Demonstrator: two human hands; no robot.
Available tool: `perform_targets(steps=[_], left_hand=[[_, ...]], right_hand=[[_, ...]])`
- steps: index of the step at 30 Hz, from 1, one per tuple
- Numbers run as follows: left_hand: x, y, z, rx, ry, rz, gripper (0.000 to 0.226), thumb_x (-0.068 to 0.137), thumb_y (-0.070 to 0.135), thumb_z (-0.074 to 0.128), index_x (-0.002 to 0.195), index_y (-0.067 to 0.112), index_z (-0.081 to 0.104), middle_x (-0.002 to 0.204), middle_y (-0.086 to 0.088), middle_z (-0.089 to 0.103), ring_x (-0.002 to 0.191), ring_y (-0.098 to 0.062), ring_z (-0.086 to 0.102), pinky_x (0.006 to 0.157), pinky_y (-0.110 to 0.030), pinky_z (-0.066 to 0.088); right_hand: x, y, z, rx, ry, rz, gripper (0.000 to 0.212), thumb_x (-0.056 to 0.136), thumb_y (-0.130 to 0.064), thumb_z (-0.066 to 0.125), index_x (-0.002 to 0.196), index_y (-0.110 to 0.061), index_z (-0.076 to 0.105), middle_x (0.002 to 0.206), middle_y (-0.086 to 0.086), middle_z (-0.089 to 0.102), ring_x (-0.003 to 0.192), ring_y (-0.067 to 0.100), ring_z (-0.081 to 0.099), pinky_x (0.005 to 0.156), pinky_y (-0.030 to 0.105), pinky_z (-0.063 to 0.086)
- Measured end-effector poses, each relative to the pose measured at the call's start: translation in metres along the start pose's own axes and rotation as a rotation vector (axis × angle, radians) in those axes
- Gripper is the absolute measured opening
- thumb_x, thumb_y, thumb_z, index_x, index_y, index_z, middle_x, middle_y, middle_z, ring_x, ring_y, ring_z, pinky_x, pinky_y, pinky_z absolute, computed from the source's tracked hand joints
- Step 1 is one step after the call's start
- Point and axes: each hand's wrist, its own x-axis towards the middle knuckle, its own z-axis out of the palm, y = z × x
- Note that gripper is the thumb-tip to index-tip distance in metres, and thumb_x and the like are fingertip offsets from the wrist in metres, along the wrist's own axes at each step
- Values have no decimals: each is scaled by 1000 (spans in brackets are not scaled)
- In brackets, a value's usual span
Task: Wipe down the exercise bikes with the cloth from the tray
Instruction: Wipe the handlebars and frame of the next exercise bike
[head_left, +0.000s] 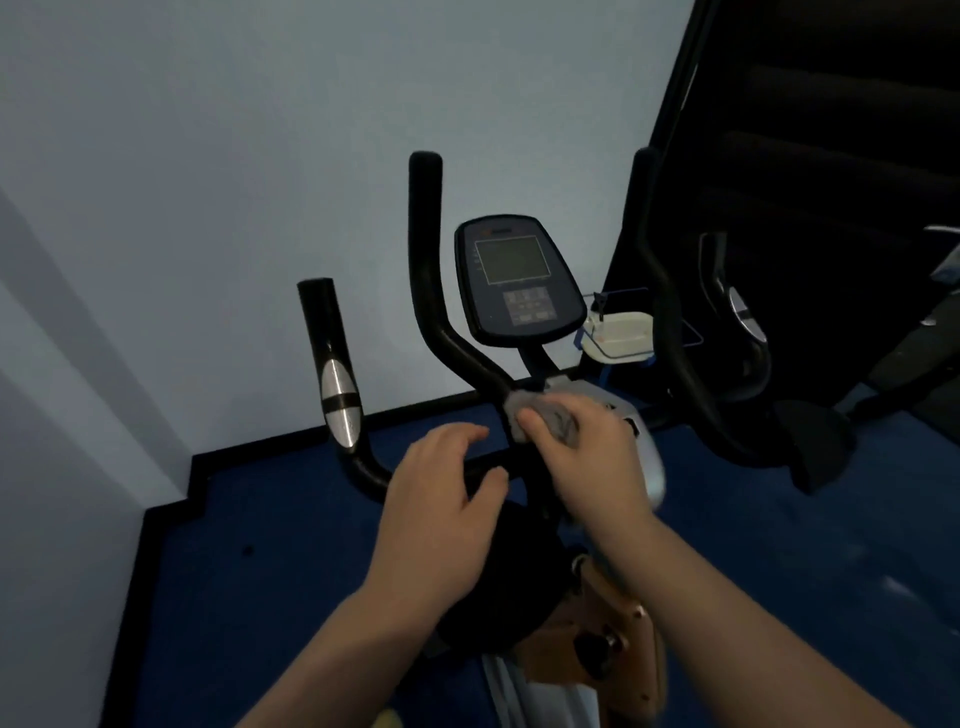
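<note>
The cloth (545, 421) is pinched in the curled right hand (587, 457) and pressed onto the handlebar (441, 332) junction for wiping, while the bar just left of it is clasped by the left hand (441, 499), seemingly for steadiness.

At frame centre, the right hand (582, 457) presses a grey cloth (545, 415) on the exercise bike's handlebar (441, 322); the left hand (441, 493) grips the bar alongside.
</note>
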Motion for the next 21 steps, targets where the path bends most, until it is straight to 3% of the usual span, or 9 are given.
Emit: perform_targets(steps=[3,6,12,17,21], left_hand=[[-1,-3,2,79,-31,-47,43,92,35,53,134,25,49,130,12,52,120,-5,43,102,-25,34],[3,-1,4,141,-70,-72,43,91,34,54,132,22,52,125,5,59,115,-14,51,101,-35,40],[2,3,4,128,-54,-110,37,91,32,53,127,25,55,118,7,61,107,-12,53,94,-31,43],[-4,2,2,93,-49,-127,36,92,33,52,127,28,54,115,12,59,100,-9,55,89,-29,44],[-2,3,2,77,-40,-131,35,92,32,53,127,28,55,110,15,57,99,-8,55,87,-26,43]], right_hand=[[-33,18,-19,4,-30,68,18,88,-40,61,85,-25,70,76,-8,69,75,5,63,68,29,53],[-24,15,-17,-57,-38,49,18,88,-37,62,86,-21,70,85,-4,65,80,11,61,74,35,51],[2,-12,6,13,89,-1,14,90,-29,61,97,-17,66,96,1,61,88,14,58,80,33,47],[-48,14,-17,109,-49,-39,2,89,-24,63,90,-25,63,89,-9,64,86,6,60,76,30,51],[-5,15,-24,-166,57,14,10,92,-31,59,99,-25,63,101,-7,52,88,17,58,69,34,48]])
